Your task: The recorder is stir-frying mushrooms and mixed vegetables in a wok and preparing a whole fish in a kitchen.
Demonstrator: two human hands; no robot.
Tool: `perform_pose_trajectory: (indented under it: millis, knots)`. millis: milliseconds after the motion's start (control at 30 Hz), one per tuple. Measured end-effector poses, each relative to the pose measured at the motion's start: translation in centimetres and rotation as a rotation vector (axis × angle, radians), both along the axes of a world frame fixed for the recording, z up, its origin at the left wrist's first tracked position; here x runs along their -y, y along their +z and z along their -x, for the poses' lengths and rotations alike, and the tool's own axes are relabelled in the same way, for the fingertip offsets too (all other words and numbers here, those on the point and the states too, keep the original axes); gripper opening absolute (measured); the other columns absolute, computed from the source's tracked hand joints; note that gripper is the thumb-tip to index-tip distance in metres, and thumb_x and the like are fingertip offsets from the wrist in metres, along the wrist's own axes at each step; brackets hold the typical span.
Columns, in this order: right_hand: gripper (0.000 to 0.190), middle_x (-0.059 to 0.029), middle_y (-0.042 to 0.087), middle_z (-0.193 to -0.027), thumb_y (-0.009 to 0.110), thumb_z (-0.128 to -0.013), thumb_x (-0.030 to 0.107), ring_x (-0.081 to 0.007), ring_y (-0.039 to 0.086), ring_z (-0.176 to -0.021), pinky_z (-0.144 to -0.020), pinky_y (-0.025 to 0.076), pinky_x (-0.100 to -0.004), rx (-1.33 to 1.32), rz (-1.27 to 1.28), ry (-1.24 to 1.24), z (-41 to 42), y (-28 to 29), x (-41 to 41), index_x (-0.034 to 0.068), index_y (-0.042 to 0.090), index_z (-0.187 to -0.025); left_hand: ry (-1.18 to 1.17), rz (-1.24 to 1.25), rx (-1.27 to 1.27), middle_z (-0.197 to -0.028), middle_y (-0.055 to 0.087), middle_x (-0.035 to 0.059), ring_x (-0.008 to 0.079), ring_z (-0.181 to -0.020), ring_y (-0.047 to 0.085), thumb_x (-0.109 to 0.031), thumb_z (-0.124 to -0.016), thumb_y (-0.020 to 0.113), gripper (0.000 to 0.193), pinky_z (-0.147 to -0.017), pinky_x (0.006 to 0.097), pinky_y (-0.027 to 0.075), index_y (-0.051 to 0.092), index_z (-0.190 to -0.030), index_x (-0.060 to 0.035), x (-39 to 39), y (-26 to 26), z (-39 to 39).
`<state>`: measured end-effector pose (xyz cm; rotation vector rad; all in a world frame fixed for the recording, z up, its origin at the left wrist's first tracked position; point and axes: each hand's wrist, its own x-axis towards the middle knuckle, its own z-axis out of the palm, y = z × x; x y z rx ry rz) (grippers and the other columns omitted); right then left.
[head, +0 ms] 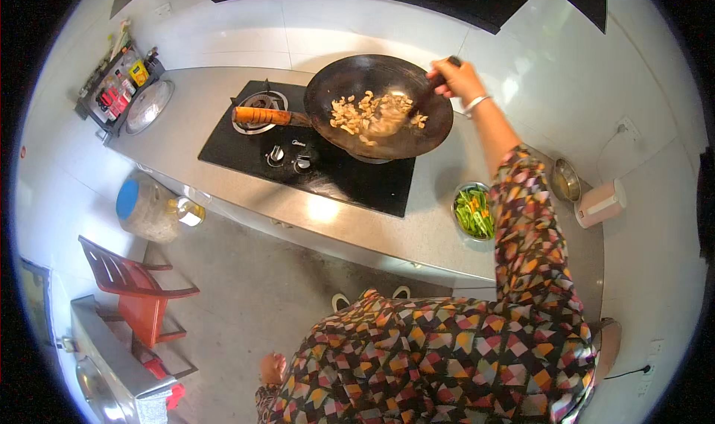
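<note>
My right hand (455, 79), with a bracelet at the wrist, grips the dark handle of a cooking utensil (441, 80) at the wok's right rim. The utensil's lower end is blurred among browned pieces of food (354, 114) in the black wok (366, 69). That wok stands over the right burner of a gas hob (357, 181), its wooden handle (261, 116) pointing left over the other burner. Away from the counter, my left hand (273, 367) hangs low beside my body, its fingers curled; whether it holds anything cannot be told.
A bowl of sliced green peppers (473, 212) stands right of the hob, near my right sleeve. Farther right are a metal bowl (566, 180) and an electric kettle (600, 203). A condiment rack (120, 92) and pan lid (149, 107) occupy the counter's left end. A red chair (142, 301) stands behind on the left.
</note>
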<state>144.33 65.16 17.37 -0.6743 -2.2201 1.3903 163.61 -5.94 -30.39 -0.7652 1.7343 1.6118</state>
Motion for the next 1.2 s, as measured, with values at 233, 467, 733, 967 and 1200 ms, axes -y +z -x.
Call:
perform_pose_trajectory:
  millis: [233, 467, 733, 967, 1200]
  knots:
    - [0.015, -0.0054, 0.062, -0.084, 0.057, -0.081, 0.016, -0.0109, 0.062, -0.064, -0.053, 0.048, -0.0186, -0.168, 0.125, 0.255, 2.6, -1.1, 5.5, 0.003, 0.058, -0.089, -0.038, -0.043, 0.043, -0.078, 0.056, 0.007, 0.0179, -0.066, 0.057, -0.022, -0.087, 0.043, 0.019, -0.053, 0.0268, 0.047, 0.051, -0.091, -0.0063, -2.6, -0.8, 4.4]
    - [0.01, -0.0028, 0.057, -0.068, 0.059, -0.075, 0.013, -0.0122, 0.061, -0.054, -0.041, 0.045, -0.0196, 0.079, -0.162, 0.173, -1.8, 4.9, 1.2, 0.004, 0.058, -0.08, -0.08, -0.273, -0.057, -0.072, 0.054, 0.0066, 0.0168, -0.056, 0.053, -0.021, -0.087, 0.042, 0.018, -0.044, 0.0261, 0.043, 0.051, -0.086, -0.0052, -2.9, 0.3, 3.4]
    - [0.011, -0.0038, 0.06, -0.068, 0.064, -0.075, 0.014, -0.0128, 0.062, -0.054, -0.043, 0.047, -0.0212, -0.014, 0.034, 0.06, 1.6, -0.1, -0.6, 0.006, 0.059, -0.08, -0.011, -0.265, -0.041, -0.075, 0.054, 0.0073, 0.0171, -0.059, 0.054, -0.02, -0.087, 0.042, 0.017, -0.047, 0.0263, 0.044, 0.049, -0.086, -0.0051, -1.3, -0.2, -0.1]
    - [0.012, -0.0039, 0.061, -0.078, 0.061, -0.076, 0.013, -0.0128, 0.062, -0.06, -0.051, 0.05, -0.0203, -0.155, 0.035, 0.359, 3.6, -0.4, 4.6, 0.005, 0.06, -0.086, 0.056, -0.257, -0.018, -0.077, 0.054, 0.0079, 0.0174, -0.062, 0.054, -0.019, -0.087, 0.042, 0.016, -0.05, 0.0265, 0.045, 0.048, -0.087, -0.0049, -3.9, 0.0, 1.4]
    - [0.02, -0.0031, 0.06, -0.07, 0.062, -0.076, 0.026, -0.0109, 0.061, -0.053, -0.041, 0.045, -0.0198, 0.116, -0.184, 0.234, -0.7, 5.0, 0.7, 0.007, 0.06, -0.08, 0.112, -0.251, 0.005, -0.079, 0.054, 0.0085, 0.0176, -0.065, 0.055, -0.018, -0.087, 0.043, 0.014, -0.053, 0.0267, 0.046, 0.047, -0.087, -0.0048, -3.0, 0.5, 0.4]
